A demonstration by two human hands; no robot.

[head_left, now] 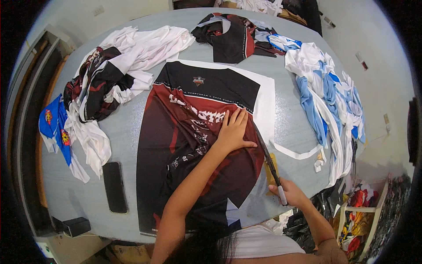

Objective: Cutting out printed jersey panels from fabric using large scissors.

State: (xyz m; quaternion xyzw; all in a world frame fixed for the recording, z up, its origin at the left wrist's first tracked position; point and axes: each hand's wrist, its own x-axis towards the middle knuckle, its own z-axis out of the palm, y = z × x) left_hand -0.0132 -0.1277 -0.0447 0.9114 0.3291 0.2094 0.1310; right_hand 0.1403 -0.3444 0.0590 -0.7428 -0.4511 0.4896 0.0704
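Note:
A black and dark-red printed jersey panel (198, 127) lies spread on the table, partly over a white sheet (265, 97). My left hand (234, 131) presses flat on the panel near its right edge, fingers spread. Beside that edge, my right hand (290, 192) is closed round the handle of long dark scissors (271, 165). Their blades point away from me along the panel's right side and are seen nearly edge-on, so how far they are parted is unclear. A brownish piece (269, 171) lies under the scissors. Part of the panel is hidden by my left forearm.
White, black and red garments (132, 48) are heaped at the left, with a blue piece (55, 116) and a phone (115, 187) nearer. Black-red cloth (231, 42) sits at the back. Blue and white cloth (323, 83) piles at the right, near a white strip (296, 154).

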